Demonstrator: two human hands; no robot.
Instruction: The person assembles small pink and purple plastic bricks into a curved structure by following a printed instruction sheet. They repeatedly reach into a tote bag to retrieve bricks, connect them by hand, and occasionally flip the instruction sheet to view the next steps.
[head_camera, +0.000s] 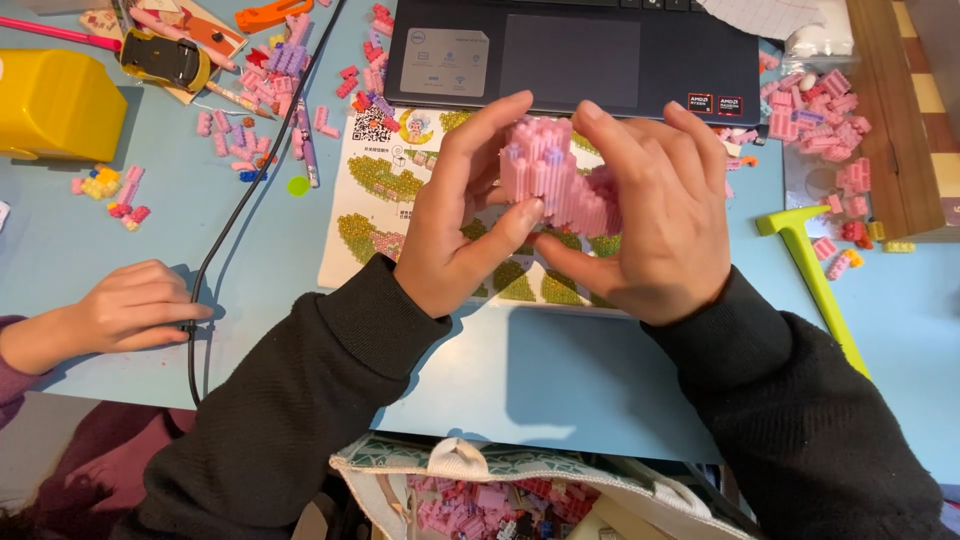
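Observation:
A pink model built of tiny bricks (553, 175) is held up over a printed instruction sheet (385, 190) on the light blue table (560, 370). My left hand (455, 225) grips its left side, thumb pressed against the lower front. My right hand (655, 215) wraps its right side, fingers over the top and thumb underneath. Both arms wear black sleeves.
A dark laptop (570, 50) lies behind the model. Loose pink bricks are scattered at the back left (270, 75) and right (825, 110). A yellow-green tool (815, 275) lies right. Another person's hand (135, 305) rests left by a black cable (235, 210). A yellow box (55, 105), a toy car (165, 58), and a bag of bricks (480, 495) sit nearby.

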